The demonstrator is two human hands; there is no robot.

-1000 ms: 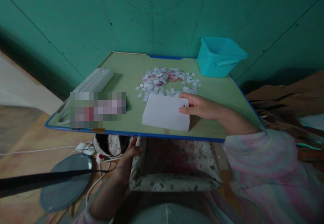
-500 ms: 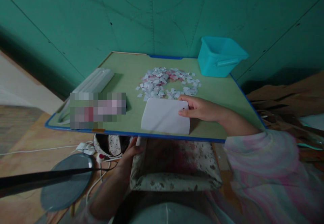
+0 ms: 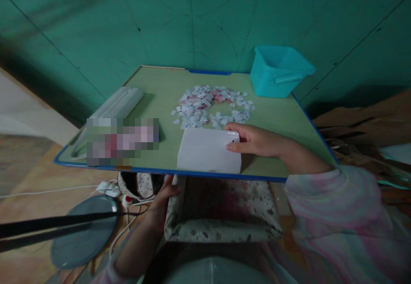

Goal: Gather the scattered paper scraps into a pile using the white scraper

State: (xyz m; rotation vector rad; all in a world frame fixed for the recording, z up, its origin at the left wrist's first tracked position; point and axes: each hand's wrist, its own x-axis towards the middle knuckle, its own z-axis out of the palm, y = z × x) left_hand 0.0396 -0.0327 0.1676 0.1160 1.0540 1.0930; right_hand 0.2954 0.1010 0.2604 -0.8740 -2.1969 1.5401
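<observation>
White card (image 3: pixel 205 152) sits at the near edge of the table (image 3: pixel 163 91) in our head view, pinched between our right hand's (image 3: pixel 257 140) thumb and fingers. Our left hand (image 3: pixel 165 193) clasps the fabric-covered box (image 3: pixel 224 231) below, fingers partly hidden. Paper scraps (image 3: pixel 194 106) lie just beyond the card.

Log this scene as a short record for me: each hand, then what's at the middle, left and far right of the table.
Right hand: gripping a white panel by its right side
Left hand: at the left side of a patterned fabric bin, below the table edge
Middle: scattered paper bits, mostly white, some pinkish
Left: white bundle; pixelated item, unidentifiable
Far right: turquoise tub
</observation>
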